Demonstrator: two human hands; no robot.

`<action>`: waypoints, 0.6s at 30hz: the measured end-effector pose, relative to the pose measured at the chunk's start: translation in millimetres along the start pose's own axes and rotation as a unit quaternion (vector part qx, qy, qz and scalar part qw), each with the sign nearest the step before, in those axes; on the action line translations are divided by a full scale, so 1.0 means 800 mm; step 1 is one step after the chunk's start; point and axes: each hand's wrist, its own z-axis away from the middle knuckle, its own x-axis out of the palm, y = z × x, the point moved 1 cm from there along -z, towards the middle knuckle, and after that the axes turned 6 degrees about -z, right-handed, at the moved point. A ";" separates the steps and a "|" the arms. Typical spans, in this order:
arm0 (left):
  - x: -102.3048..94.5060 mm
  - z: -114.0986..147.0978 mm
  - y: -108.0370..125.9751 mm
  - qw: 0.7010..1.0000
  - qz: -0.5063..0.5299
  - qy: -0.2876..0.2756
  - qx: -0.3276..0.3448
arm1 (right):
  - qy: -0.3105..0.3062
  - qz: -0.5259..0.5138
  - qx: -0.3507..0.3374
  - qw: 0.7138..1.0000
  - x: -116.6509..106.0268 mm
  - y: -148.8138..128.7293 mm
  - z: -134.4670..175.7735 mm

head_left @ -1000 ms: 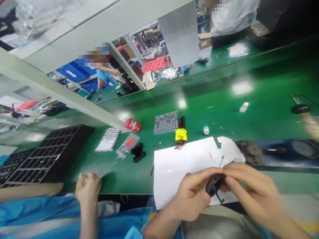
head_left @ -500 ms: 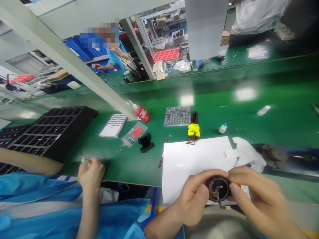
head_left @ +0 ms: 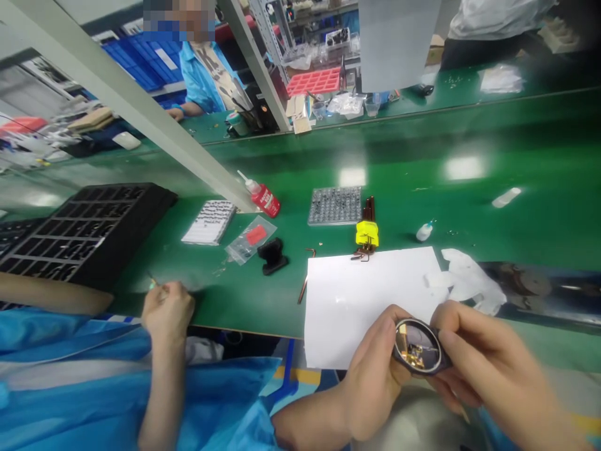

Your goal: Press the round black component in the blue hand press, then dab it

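A small round black part (head_left: 417, 346) with gold-coloured pieces inside is held between both my hands, low in the view over the table's front edge. My left hand (head_left: 373, 376) grips its left rim with thumb and fingers. My right hand (head_left: 488, 366) grips its right rim. Its open face is turned up toward me. Just beyond it lies a white sheet of paper (head_left: 361, 297) on the green table (head_left: 469, 207).
A co-worker in a blue sleeve sits at my left, their hand (head_left: 168, 305) by the table edge. On the table are a black grid tray (head_left: 79, 232), a red glue bottle (head_left: 263, 197), a grey parts tray (head_left: 335, 205), yellow-held hex keys (head_left: 367, 235), a black clip (head_left: 272, 255).
The round part has tilted from edge-on to face-up, showing its gold inside. The view has shifted down and right; the red bottle came into sight.
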 end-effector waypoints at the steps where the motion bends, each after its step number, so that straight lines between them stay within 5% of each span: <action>1: 0.000 0.000 -0.002 1.000 0.015 -0.001 -0.004 | -0.016 -0.022 0.013 1.000 -0.002 0.001 -0.002; 7: -0.007 -0.002 -0.019 0.994 0.088 -0.035 -0.059 | -0.155 -0.134 0.060 0.977 -0.015 0.013 -0.014; 14: -0.008 0.004 -0.005 0.970 0.073 -0.085 -0.215 | -0.130 -0.166 0.101 0.972 -0.002 0.000 -0.016; 18: -0.007 0.000 -0.003 0.973 0.080 -0.087 -0.199 | -0.126 -0.080 0.068 0.986 -0.002 -0.004 -0.023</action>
